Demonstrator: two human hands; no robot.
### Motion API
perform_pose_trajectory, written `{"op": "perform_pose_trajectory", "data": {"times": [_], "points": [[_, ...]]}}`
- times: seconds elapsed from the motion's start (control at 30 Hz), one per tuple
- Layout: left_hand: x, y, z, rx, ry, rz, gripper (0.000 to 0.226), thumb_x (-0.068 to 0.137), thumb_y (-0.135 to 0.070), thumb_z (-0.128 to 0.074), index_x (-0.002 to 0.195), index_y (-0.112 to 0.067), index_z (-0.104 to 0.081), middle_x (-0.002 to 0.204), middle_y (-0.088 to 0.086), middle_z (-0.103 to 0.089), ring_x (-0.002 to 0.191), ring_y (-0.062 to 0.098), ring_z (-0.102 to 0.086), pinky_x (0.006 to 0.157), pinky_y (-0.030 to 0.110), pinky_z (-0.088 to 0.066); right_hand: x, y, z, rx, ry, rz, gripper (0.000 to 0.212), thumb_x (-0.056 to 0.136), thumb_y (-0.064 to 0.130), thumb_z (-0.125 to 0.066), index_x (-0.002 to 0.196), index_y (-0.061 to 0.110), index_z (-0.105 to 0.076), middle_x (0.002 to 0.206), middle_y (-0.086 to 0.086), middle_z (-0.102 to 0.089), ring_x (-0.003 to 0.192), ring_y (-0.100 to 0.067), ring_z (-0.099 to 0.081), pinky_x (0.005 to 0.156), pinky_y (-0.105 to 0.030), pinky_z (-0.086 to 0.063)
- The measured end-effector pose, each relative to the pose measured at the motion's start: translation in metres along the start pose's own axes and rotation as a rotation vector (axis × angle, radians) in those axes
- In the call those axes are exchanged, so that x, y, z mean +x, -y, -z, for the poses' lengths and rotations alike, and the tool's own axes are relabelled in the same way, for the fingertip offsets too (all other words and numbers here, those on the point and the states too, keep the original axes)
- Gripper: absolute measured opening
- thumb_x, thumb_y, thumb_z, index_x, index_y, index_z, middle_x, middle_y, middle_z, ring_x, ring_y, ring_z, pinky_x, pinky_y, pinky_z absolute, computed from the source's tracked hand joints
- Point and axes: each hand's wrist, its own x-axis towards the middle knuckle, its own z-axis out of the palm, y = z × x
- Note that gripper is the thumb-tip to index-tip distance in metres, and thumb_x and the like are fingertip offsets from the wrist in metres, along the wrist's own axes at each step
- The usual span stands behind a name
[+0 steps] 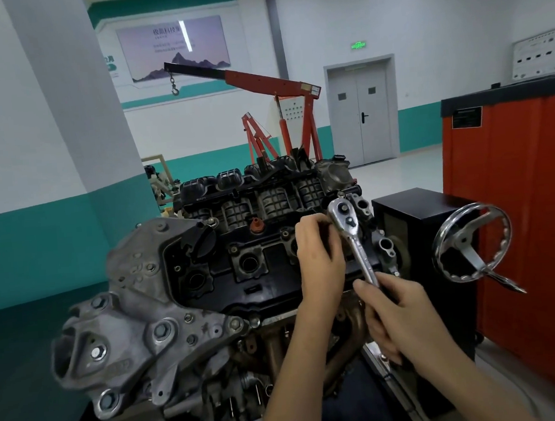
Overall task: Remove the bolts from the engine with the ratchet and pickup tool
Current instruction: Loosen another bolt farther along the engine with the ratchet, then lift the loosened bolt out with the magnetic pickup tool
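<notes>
An engine (209, 281) with a black valve cover and grey metal brackets stands on a stand in front of me. A chrome ratchet (353, 238) stands over the cover's right end, its round head up near the back edge. My right hand (398, 313) grips the ratchet's dark handle low down. My left hand (319, 256) is curled just left of the ratchet head, with its fingers around something under the head; what they hold is hidden. Small bolts (234, 249) sit along the cover. No pickup tool is in view.
A chrome handwheel (472, 242) on a black box (408, 214) sticks out to the right of the engine. Behind it stands a red cabinet (516, 210). A red engine hoist (279, 111) is farther back, and a white and teal pillar (76, 125) rises at the left.
</notes>
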Motion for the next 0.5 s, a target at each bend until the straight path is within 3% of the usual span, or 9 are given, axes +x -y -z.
{"op": "perform_pose_trajectory", "data": {"times": [0.1,0.27,0.37,0.43,0.5], "points": [[-0.003,0.002,0.005,0.060,-0.028,-0.081,0.020,0.094,-0.009,-0.053,0.112,-0.020,-0.052,0.105,-0.015,-0.048,0.101,0.002,-0.049,0.088,0.014,-0.040,-0.005,0.015,0.009,0.027,0.038,0.018,0.037,0.091,0.026,-0.055,0.066,0.002,-0.043,0.042,-0.007,-0.037,0.026,-0.015,-0.026,0.031,-0.016,-0.026],[-0.003,0.019,0.024,0.069,0.002,0.183,0.032,0.090,-0.012,-0.064,0.120,-0.018,-0.054,0.116,-0.005,-0.057,0.110,0.010,-0.054,0.098,0.026,-0.044,-0.014,0.032,0.018,0.025,0.075,0.013,0.042,0.081,0.040,-0.057,0.061,0.006,-0.043,0.043,-0.007,-0.037,0.026,-0.015,-0.026,0.033,-0.017,-0.028],[0.000,0.023,0.032,0.075,0.043,0.253,0.023,0.093,-0.018,-0.064,0.115,-0.017,-0.057,0.107,-0.002,-0.062,0.100,0.011,-0.058,0.089,0.030,-0.048,-0.022,0.040,0.017,0.024,0.093,0.023,0.043,0.078,0.043,-0.058,0.060,0.006,-0.043,0.042,-0.007,-0.037,0.026,-0.015,-0.025,0.033,-0.016,-0.027],[0.003,0.021,0.037,0.065,0.065,0.225,0.006,0.096,-0.020,-0.058,0.100,-0.015,-0.056,0.086,-0.004,-0.058,0.079,0.009,-0.054,0.073,0.028,-0.043,-0.027,0.047,0.016,0.007,0.111,0.034,0.045,0.080,0.043,-0.057,0.059,0.007,-0.043,0.042,-0.007,-0.038,0.026,-0.015,-0.025,0.033,-0.016,-0.028],[0.005,0.015,0.045,0.083,0.092,0.163,0.012,0.099,-0.020,-0.052,0.088,-0.016,-0.049,0.074,-0.005,-0.048,0.067,0.010,-0.044,0.066,0.027,-0.036,-0.034,0.053,0.016,-0.001,0.139,0.052,0.046,0.083,0.045,-0.055,0.059,0.007,-0.044,0.041,-0.007,-0.038,0.025,-0.015,-0.025,0.033,-0.016,-0.028]]}}
